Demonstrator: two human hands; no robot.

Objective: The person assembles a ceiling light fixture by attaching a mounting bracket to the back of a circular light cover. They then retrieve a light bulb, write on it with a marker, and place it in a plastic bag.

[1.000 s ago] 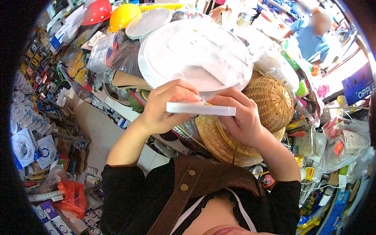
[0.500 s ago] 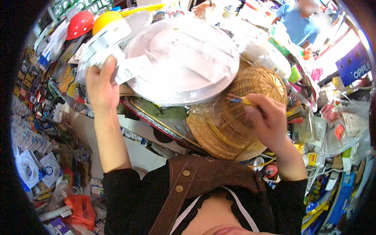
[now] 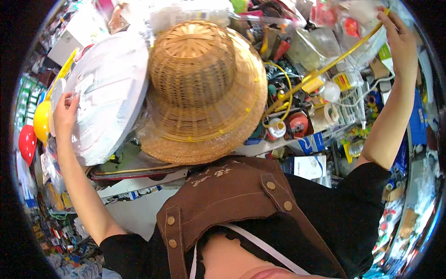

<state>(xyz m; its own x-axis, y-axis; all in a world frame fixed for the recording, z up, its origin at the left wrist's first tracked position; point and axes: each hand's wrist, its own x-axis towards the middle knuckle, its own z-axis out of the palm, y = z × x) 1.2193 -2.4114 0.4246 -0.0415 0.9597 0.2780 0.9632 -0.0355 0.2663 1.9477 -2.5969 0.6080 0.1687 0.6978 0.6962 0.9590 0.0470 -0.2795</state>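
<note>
My left hand (image 3: 65, 116) is stretched out to the left and rests on the edge of a white plastic-wrapped round item (image 3: 109, 93). My right hand (image 3: 399, 39) reaches up to the far upper right and grips the end of a long yellow tube (image 3: 325, 67) that slants down toward the middle. Between my arms a woven straw hat (image 3: 200, 88) lies on the heap, its crown facing me.
A yellow helmet (image 3: 41, 121) and a red helmet (image 3: 27, 142) sit at the far left. Tape rolls (image 3: 297, 123), cords, boxes and packets crowd the shelf at the right. A brown apron bib (image 3: 232, 195) fills the lower middle.
The view has swung to the right. My right hand left the straw hat and rose to the upper right, taking hold of the yellow tube. My left hand stays out on the white wrapped item.
</note>
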